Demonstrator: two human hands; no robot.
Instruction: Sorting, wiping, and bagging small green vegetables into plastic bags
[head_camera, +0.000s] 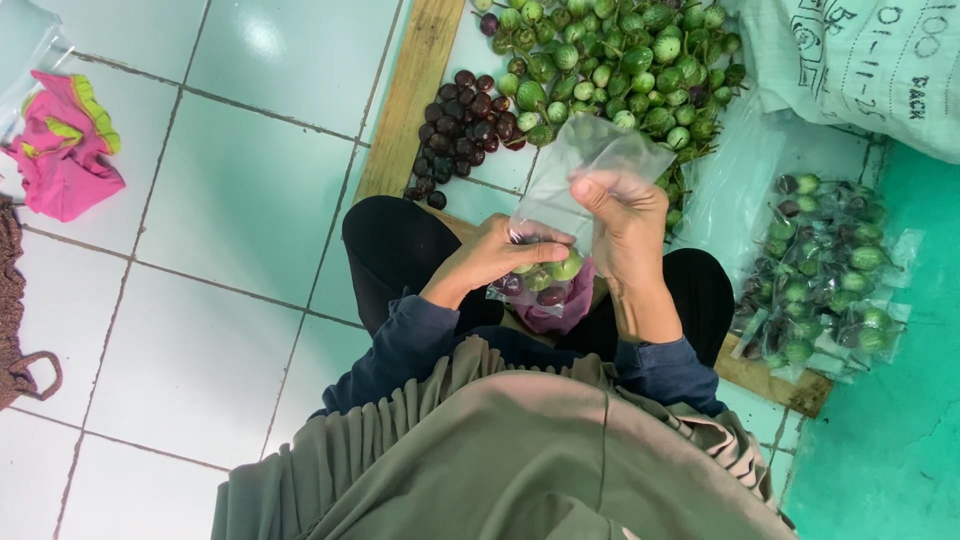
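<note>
Head view, looking straight down at a seated person's lap. Both hands work one clear plastic bag (560, 215) held over the knees. Left hand (490, 258) cups the lower part of the bag from the side, fingers curled together and pressed on the plastic right where the contents sit. Right hand (625, 225) grips the upper part of the bag, thumb and fingers pinched shut on the film, the open top of the bag sticking up past the knuckles.

Inside the bag: a few small round eggplants (548, 280), green ones plus at least one dark purple one (exact count not readable through the plastic). A bit of purple-pink material shows just under the bag, touching it; can't tell what it is.

Ahead of the knees on the tiled floor (250, 200): a big loose pile of green eggplants (610, 60), and just beside it to the left a smaller pile of dark purple eggplants (460, 125). A wooden plank (415, 85) runs along the left edge of the piles.

To the person's right, a heap of filled bags (825, 270) lies on plastic sheeting, near the right knee. A white woven sack (860, 60) sits at top right. A pink cloth (62, 150) lies well apart at far left.
</note>
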